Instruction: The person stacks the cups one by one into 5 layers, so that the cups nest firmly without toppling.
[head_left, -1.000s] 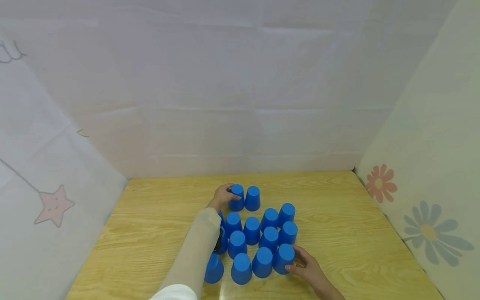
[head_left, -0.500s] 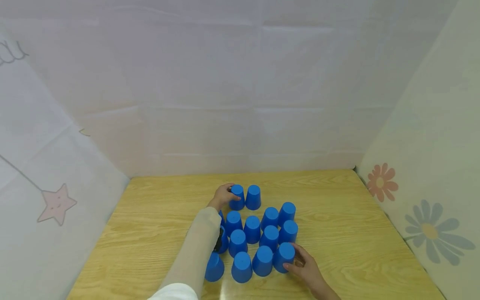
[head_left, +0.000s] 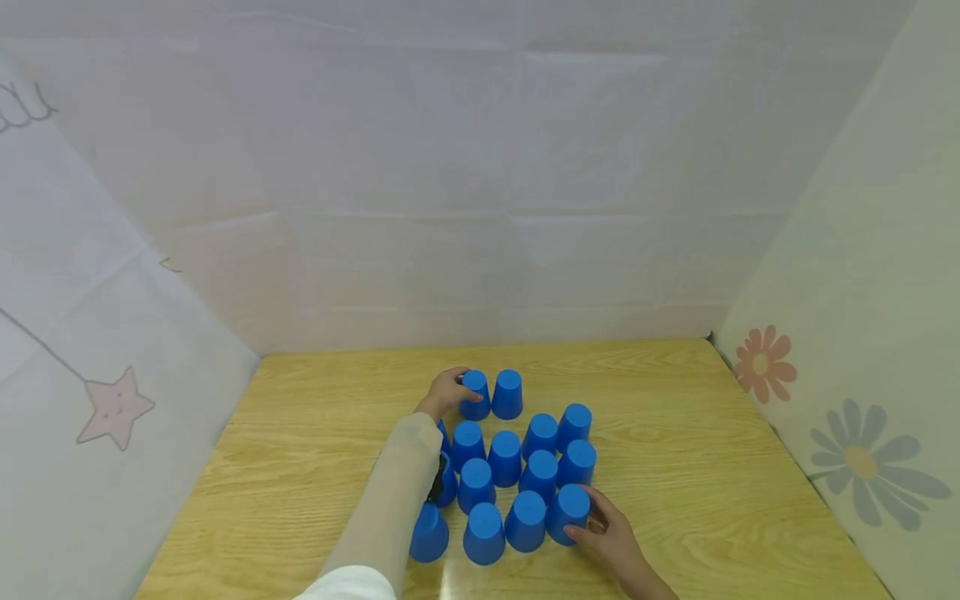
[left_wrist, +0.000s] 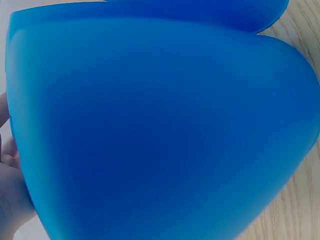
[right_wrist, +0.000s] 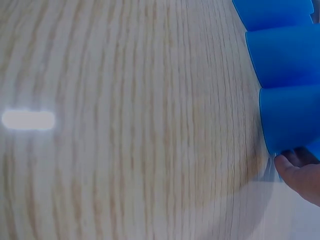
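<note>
Several blue plastic cups stand upside down on the table in the head view. My left hand (head_left: 446, 393) reaches to the back and grips the back-left cup (head_left: 475, 397), its thumb across the near side. A second cup (head_left: 507, 396) stands close to its right. At the front right, my right hand (head_left: 617, 546) holds the end cup (head_left: 567, 515) from its right side, thumb in front and a finger behind. The left wrist view is filled by a blue cup (left_wrist: 150, 125), with part of the hand at the left edge. In the right wrist view, the thumb (right_wrist: 297, 175) touches the lowest cup (right_wrist: 290, 117).
The other cups, such as the front-row cup (head_left: 483, 535) and the middle cup (head_left: 504, 460), stand between my hands. My left sleeve (head_left: 382, 508) covers part of the left-hand cups. White cloth walls (head_left: 480, 208) enclose the wooden table (head_left: 712, 467) at the back and sides.
</note>
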